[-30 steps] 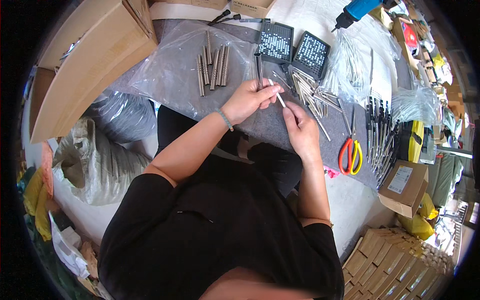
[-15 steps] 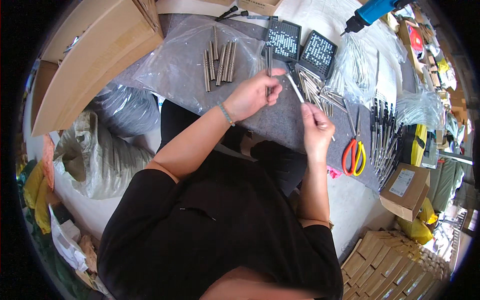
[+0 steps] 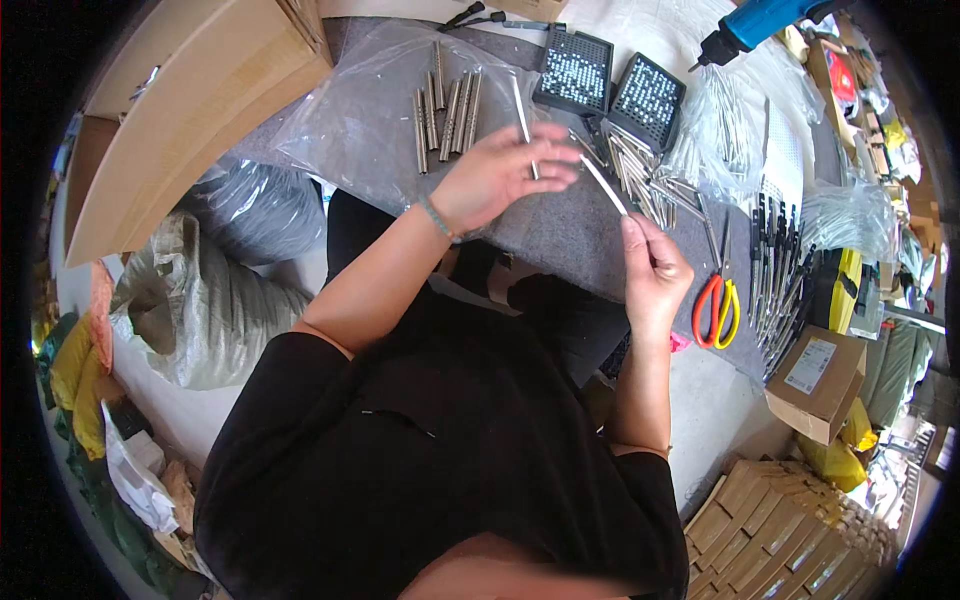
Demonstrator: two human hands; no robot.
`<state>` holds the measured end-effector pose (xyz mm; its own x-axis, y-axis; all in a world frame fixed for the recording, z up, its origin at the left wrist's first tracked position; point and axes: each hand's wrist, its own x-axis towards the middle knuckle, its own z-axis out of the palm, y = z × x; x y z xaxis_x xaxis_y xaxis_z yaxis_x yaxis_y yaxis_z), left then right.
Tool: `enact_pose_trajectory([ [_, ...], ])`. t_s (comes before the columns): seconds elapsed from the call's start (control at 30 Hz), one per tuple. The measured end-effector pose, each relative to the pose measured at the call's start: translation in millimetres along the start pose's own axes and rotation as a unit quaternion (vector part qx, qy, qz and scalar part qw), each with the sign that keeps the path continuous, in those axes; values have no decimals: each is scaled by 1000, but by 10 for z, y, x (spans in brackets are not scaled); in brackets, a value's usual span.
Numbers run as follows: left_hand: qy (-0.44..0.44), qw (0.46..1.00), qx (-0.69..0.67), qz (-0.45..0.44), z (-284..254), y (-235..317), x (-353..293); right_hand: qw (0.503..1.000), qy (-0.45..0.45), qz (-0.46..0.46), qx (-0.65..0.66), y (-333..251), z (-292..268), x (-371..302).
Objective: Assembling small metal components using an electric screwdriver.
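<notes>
My left hand (image 3: pixel 488 182) has a shiny metal tube (image 3: pixel 520 108) between its slightly blurred fingers, its upper end tilted left. Between thumb and fingertips of my right hand (image 3: pixel 655 262) is a slim pale metal rod (image 3: pixel 605 186), which points up and left toward my left fingers. Whether the rod touches them is hard to see. Beyond my left hand, several metal tubes (image 3: pixel 453 115) lie on a clear plastic sheet (image 3: pixel 345 125). Past the rod is a loose pile of metal rods (image 3: pixel 635 175).
Two black perforated trays (image 3: pixel 575 72) of small pale pieces stand at the back. A blue power screwdriver (image 3: pixel 745 32) hangs at upper right. Red-and-yellow-handled scissors (image 3: pixel 715 308) lie near black-tipped rods (image 3: pixel 775 270). Cardboard boxes (image 3: pixel 815 385) flank the table.
The tube in my left hand has tipped left, and those fingers have loosened and spread. My right hand has shifted slightly right with the rod. The whole view has shifted a little.
</notes>
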<state>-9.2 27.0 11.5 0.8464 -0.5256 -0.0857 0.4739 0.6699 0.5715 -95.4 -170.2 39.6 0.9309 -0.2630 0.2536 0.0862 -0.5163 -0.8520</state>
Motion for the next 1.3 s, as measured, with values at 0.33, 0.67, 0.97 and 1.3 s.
enact_pose_trajectory([
  [0.33, 79, 755, 602, 248, -112, -21, -59, 997, 13, -75, -7, -248, -76, 88],
  [0.67, 36, 553, 770, 316, -52, 323, -155, 973, -9, -138, -186, -182, -211, 168],
  [0.97, 39, 432, 844, 316, -45, 370, -182, 965, -52, -164, -200, -197, -248, 165],
  [1.3, -16, 596, 763, 251, -19, 392, -185, 961, -39, -161, -221, -104, -113, 179],
])
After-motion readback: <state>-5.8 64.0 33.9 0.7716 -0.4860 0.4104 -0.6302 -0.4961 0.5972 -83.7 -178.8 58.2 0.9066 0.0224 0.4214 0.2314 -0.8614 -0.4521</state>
